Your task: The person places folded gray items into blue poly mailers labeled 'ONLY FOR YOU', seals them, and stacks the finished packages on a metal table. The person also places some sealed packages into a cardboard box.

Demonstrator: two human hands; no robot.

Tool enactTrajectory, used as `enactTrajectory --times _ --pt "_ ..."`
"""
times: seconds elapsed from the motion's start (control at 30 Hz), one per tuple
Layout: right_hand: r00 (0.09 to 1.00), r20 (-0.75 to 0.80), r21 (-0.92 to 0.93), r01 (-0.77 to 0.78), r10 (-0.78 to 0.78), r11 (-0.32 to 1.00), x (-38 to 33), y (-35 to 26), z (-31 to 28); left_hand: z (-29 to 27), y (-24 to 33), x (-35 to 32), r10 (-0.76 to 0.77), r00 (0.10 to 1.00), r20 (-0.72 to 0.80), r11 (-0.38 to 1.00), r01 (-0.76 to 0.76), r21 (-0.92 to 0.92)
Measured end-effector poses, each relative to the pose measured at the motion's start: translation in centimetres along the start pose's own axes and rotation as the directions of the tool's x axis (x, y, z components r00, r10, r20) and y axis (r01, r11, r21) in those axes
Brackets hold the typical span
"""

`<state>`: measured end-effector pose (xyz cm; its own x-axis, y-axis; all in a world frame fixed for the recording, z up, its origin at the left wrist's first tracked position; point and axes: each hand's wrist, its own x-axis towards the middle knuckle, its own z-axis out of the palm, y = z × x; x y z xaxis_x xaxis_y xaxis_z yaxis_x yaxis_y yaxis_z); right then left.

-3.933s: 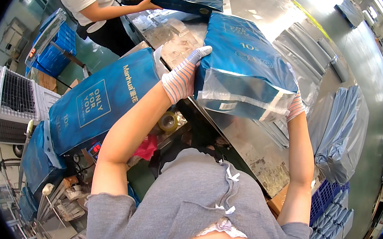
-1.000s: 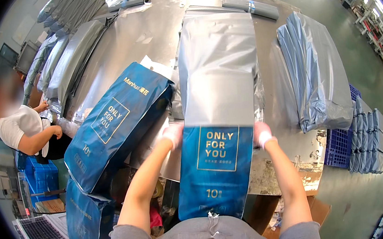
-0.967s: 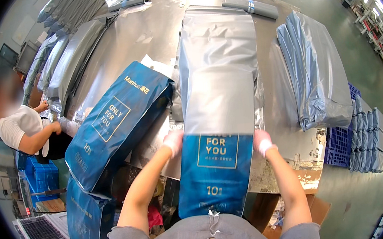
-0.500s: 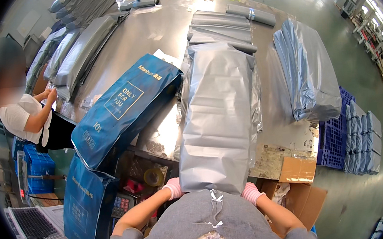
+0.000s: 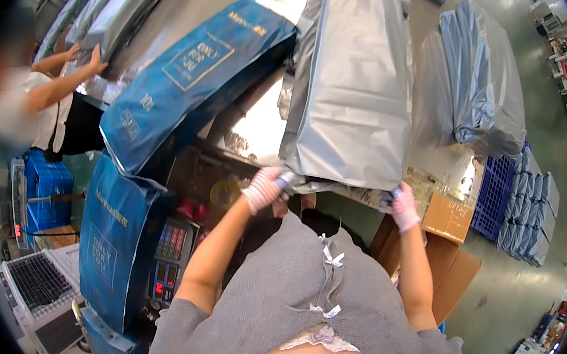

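A long, bulky grey plastic bag (image 5: 351, 94) lies on the metal table, its near end at the table's front edge. My left hand (image 5: 263, 189), in a pink-and-white striped glove, grips the gathered plastic at the bag's near left corner. At the near right corner, my right hand (image 5: 404, 207), gloved alike, is closed on the bag's edge. What is inside the bag is hidden.
Blue printed bags (image 5: 196, 68) line the left side. Another filled grey bag (image 5: 484, 80) stands at the right, near a blue plastic crate (image 5: 492, 193) and an open cardboard box (image 5: 448, 218). A co-worker's hands (image 5: 88, 63) are at the far left by more grey bags.
The view has shifted, and I stand further back from the table. My hands have come up from beside my waist to the bag's near corners, pulling its plastic.
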<state>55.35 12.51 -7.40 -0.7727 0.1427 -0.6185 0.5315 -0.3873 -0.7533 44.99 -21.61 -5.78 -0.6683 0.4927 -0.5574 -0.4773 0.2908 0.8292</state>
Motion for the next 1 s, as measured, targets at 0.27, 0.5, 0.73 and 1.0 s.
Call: enactTrajectory --times 0.27,0.5,0.73,1.0 --pt "0.824 -0.460 -0.404 0.138 -0.331 0.904 -4.4 3.9 -7.1 0.0 -5.3 -2.2 -0.128 0.992 0.016 0.940 0.127 -0.316" --pt "0.908 0.206 -0.638 0.407 -0.364 0.654 -2.5 0.4 12.4 -0.4 -5.2 -1.5 0.019 0.991 0.135 0.940 0.028 -0.341" --pt "0.771 0.533 -0.750 0.621 -0.347 0.226 0.1 0.8 20.2 -0.5 -5.5 -0.3 0.087 0.983 0.159 0.995 -0.078 -0.066" --pt "0.757 0.556 -0.763 0.629 -0.345 0.149 -1.7 2.0 20.8 0.2 -6.2 -0.2 0.336 0.939 0.075 0.884 -0.342 0.320"
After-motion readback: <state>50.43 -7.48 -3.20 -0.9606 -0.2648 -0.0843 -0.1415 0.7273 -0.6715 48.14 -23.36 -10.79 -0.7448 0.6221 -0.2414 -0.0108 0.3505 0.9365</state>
